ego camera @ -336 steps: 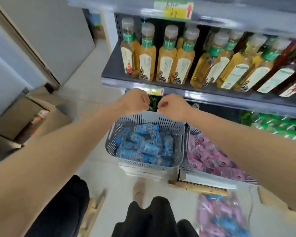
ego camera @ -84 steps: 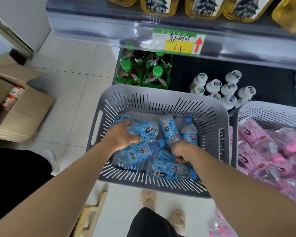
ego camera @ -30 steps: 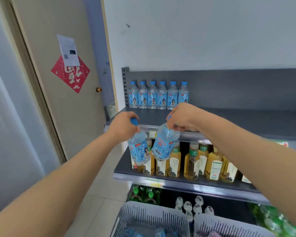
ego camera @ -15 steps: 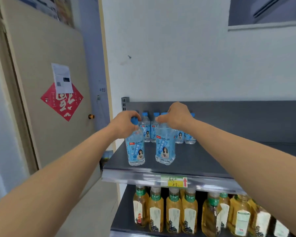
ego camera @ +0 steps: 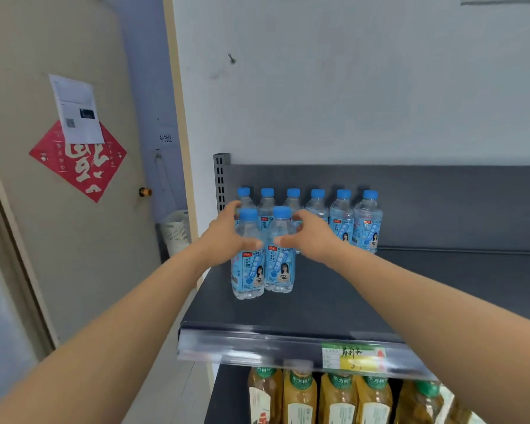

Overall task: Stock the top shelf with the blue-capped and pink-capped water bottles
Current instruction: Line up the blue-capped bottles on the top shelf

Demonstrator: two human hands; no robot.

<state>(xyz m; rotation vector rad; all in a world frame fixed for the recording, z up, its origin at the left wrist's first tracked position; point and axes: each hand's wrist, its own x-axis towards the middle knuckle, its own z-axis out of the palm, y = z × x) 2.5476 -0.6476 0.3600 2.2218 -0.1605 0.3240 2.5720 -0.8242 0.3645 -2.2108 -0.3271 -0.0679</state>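
Two blue-capped water bottles stand upright side by side on the dark top shelf (ego camera: 410, 289), near its left end. My left hand (ego camera: 224, 237) wraps the left bottle (ego camera: 248, 280) at its shoulder, thumb across the front. In the same way my right hand (ego camera: 314, 237) curls around the right bottle (ego camera: 279, 270). Behind them a row of several blue-capped bottles (ego camera: 367, 221) lines the shelf's back panel. No pink-capped bottle is in view.
The top shelf right of the bottles is bare. A price tag (ego camera: 352, 356) sits on its front rail. Yellow tea bottles (ego camera: 337, 399) fill the shelf below. A door (ego camera: 58, 240) with a red diamond sticker (ego camera: 80, 166) stands left; a white basket (ego camera: 175, 231) is behind.
Both bottles have gone from just above the shelf's front to standing further back, close to the back row. My hands slid from the caps down to the bottles' shoulders.
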